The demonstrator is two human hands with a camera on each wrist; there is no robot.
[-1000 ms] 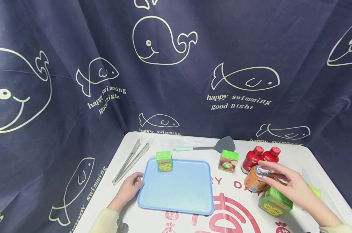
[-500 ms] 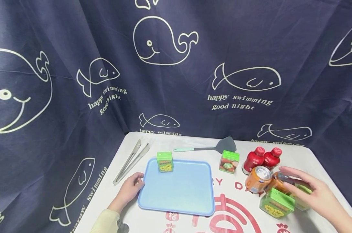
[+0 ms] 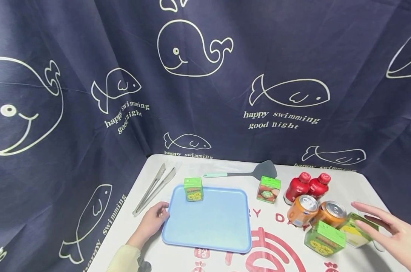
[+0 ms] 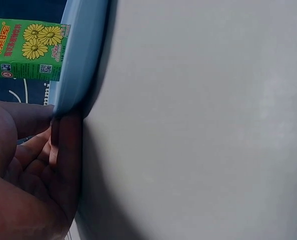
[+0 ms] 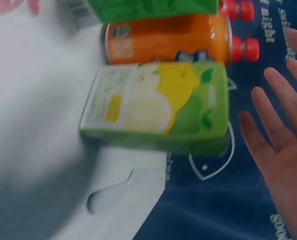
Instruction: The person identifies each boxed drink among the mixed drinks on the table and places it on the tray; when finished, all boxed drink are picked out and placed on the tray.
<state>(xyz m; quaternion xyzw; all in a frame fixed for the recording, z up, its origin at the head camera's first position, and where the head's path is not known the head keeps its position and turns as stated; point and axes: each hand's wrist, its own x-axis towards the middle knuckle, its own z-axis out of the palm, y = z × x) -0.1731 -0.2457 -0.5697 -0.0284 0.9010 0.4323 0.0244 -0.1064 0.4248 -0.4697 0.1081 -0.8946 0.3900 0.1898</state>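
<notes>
My left hand (image 3: pixel 153 221) holds the left edge of a light blue tray (image 3: pixel 208 226), thumb by the rim and fingers curled at its side, as the left wrist view shows. A green juice carton with yellow flowers (image 3: pixel 193 189) stands at the tray's back left corner. My right hand (image 3: pixel 393 230) hovers with spread fingers beside a green-and-yellow lemon drink carton (image 3: pixel 356 230) and holds nothing; in the right wrist view, a gap shows between the fingers and that lemon carton (image 5: pixel 158 102). Next to it stand two orange drink cans (image 3: pixel 330 214) and another flower carton (image 3: pixel 324 238).
Behind the cans are two red bottles (image 3: pixel 298 186). A green carton with a brown fruit picture (image 3: pixel 268 189) stands right of the tray. A spatula (image 3: pixel 264 170) lies at the back, metal tongs (image 3: pixel 154 189) at the left. A dark blue whale-print curtain (image 3: pixel 205 105) encloses the table.
My right hand has moved right, from above the orange cans, past the second can, to the lemon carton. The left hand and the tray have stayed in place.
</notes>
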